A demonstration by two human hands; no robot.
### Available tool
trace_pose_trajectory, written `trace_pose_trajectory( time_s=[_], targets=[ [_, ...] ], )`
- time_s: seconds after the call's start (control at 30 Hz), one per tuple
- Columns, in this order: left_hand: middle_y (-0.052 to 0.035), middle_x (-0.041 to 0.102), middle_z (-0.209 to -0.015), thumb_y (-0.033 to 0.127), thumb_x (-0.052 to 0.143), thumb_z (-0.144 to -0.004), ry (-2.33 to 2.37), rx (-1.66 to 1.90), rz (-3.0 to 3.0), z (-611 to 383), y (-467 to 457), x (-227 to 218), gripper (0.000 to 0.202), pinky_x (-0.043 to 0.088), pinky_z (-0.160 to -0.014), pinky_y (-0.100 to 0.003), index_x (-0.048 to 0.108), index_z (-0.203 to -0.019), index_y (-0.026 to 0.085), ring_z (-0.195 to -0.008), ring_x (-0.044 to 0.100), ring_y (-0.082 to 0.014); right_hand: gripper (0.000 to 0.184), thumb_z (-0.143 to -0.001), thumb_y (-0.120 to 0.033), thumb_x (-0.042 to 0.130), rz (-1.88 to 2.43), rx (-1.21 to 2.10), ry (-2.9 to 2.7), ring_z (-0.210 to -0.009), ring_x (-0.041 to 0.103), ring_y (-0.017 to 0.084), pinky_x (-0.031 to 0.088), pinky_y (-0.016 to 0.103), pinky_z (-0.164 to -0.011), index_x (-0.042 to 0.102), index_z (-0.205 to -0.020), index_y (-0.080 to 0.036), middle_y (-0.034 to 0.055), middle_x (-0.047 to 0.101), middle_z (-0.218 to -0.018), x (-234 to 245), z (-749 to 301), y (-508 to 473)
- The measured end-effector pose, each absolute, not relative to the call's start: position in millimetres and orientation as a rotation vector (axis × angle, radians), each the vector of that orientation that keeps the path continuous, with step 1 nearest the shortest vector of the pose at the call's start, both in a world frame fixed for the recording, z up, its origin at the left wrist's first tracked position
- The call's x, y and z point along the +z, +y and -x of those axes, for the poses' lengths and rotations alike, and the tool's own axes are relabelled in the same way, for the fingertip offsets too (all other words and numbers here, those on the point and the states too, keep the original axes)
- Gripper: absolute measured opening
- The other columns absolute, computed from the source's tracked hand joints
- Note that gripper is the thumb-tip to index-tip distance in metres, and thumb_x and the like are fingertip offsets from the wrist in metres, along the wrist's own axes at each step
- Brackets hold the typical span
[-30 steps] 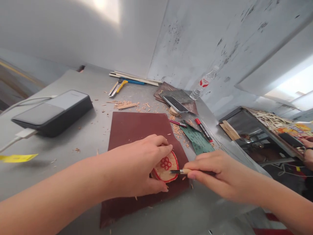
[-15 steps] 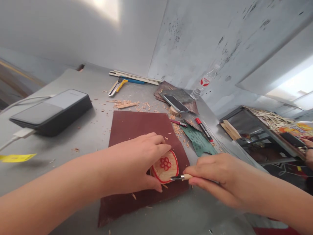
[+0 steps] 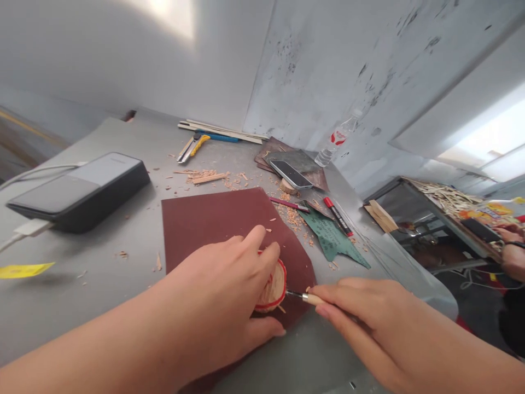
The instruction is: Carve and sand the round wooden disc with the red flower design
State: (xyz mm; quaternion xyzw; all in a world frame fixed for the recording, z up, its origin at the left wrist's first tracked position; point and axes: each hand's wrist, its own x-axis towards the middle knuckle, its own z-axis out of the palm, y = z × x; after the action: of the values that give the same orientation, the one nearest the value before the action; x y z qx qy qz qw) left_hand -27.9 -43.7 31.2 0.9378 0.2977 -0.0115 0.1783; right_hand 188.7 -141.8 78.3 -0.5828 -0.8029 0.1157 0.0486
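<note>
My left hand [image 3: 223, 293] is wrapped over a round wood slice [image 3: 279, 287] and grips it by its sides. The slice has a red line around its rim, and my fingers cover most of the red drawing on its face. Beneath it lies a red-brown sheet [image 3: 209, 219]. My right hand [image 3: 369, 314] is closed around the light wooden handle of a slim carving tool [image 3: 310, 298]. Its dark metal tip points left, close to the slice's right edge; whether it touches, I cannot tell. A thin shaving [image 3: 281, 309] sits by the slice's lower edge.
A dark grey box-like device [image 3: 82, 191] with cables stands left. Behind are a utility knife [image 3: 193, 146], wood strips and shavings. A phone [image 3: 291, 174], bottle [image 3: 337, 139], red-capped marker [image 3: 338, 216] and torn green sheet [image 3: 328, 235] lie right. Another person's hand [image 3: 512, 251] shows far right.
The tool tip has gone from the slice's face to just off its right edge. My left hand now covers more of the drawing. The sheet has shifted and turned under the slice.
</note>
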Motion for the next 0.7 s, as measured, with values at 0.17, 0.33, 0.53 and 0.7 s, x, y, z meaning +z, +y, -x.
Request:
trace_pose_trajectory(
  time_s=[0.17,0.33,0.53,0.7],
  targets=[
    [-0.0144,0.065,-0.119,0.057,0.073,-0.086,0.896,-0.069,-2.602,25.6,-43.1,31.5,0.05,0.06,-0.071,-0.048,0.069,-0.121,0.021,-0.081,0.074,-0.0341,0.031,-0.104,-0.026,0.046,1.828,0.446,-2.412,-0.071,0.075,0.019,0.059,0.033,-0.063,0.077,-0.103,-0.028,0.0004,0.081,-0.088,82.2,-188.3,-146.5],
    [-0.0129,0.064,-0.101,0.07,0.067,-0.087,1.005,0.018,-2.653,17.2,-48.1,28.6,0.056,0.056,-0.064,-0.044,0.073,-0.105,0.018,-0.069,0.072,-0.0328,0.035,-0.104,-0.026,0.042,1.783,0.307,-2.351,-0.067,0.076,0.023,0.06,0.036,-0.058,0.075,-0.093,-0.029,0.0037,0.082,-0.089,80.0,-182.8,-153.1],
    [-0.0129,0.065,-0.109,0.074,0.068,-0.083,1.022,0.013,-2.51,17.6,-50.1,30.2,0.065,0.057,-0.071,-0.046,0.07,-0.118,0.02,-0.081,0.073,-0.0357,0.037,-0.103,-0.023,0.039,1.762,0.127,-2.434,-0.075,0.079,0.026,0.064,0.039,-0.065,0.075,-0.112,-0.022,0.0067,0.083,-0.092,65.4,-187.8,-153.1],
    [-0.0119,0.068,-0.103,0.071,0.069,-0.081,1.04,0.012,-2.478,17.2,-49.5,32.3,0.059,0.052,-0.062,-0.042,0.072,-0.113,0.022,-0.075,0.072,-0.0343,0.038,-0.103,-0.022,0.037,1.793,0.154,-2.427,-0.067,0.077,0.027,0.061,0.041,-0.055,0.074,-0.098,-0.025,0.0075,0.082,-0.093,69.1,-183.7,-150.3]
  ],
)
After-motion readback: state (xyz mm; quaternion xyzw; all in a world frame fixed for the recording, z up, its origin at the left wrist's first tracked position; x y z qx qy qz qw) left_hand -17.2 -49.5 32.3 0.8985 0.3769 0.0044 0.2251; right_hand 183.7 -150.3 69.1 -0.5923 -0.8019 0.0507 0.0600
